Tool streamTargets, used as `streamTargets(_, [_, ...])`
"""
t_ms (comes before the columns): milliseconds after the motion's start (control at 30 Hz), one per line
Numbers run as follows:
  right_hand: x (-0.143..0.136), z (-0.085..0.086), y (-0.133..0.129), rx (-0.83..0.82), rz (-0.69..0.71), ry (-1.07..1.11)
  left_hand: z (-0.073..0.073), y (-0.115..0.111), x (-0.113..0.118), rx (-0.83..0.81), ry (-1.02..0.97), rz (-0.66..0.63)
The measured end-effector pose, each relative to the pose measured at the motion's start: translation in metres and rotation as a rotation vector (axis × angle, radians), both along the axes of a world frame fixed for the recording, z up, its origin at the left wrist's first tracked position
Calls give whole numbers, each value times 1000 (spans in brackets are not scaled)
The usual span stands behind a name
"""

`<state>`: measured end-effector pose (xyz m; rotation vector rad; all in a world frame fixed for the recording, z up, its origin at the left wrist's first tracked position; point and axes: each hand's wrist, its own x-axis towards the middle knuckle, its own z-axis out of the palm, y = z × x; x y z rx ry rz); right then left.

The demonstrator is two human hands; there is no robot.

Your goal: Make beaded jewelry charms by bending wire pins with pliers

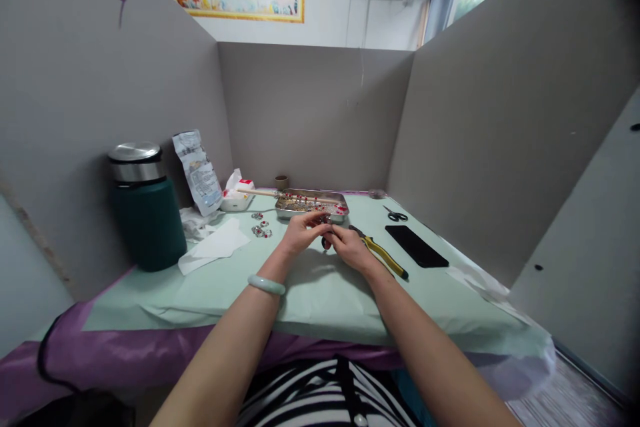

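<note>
Both hands meet over the middle of the table, in front of a metal tray (341,217) that holds small red and gold pieces. My left hand (304,231), with a pale green bangle on its wrist, has its fingers pinched together. My right hand (349,245) is closed against it, fingertips touching. Small dark and red pieces show between and just below the fingers; which hand grips them is hard to tell. Yellow-handled pliers (385,257) lie partly behind my right hand. Several small red and silver pieces (261,231) rest left of the tray.
A green flask (147,223) stands at the left, near a silver pouch (199,173), tissues (237,197) and white paper (215,245). A stick lies across the tray. At the right are scissors (397,215) and a black phone (417,246). Grey panels (315,120) enclose the table.
</note>
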<state>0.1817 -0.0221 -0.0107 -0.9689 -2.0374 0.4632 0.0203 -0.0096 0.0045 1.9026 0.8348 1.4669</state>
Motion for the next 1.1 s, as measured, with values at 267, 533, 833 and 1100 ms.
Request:
streamTargets(267, [1,-1,3,-39,4,5,1,0,0,6,1,7])
streamTargets(533, [9,7,-2,-141,98,0,5,-2,-4,-14,40,-50])
streamTargets(833, [8,3,-2,60,-15,-37,3,-2,-2,-188,-129,-209])
streamTargets(1100, [9,-1,1,174,-87,-139,12,-7,-8,-227,-356,-177])
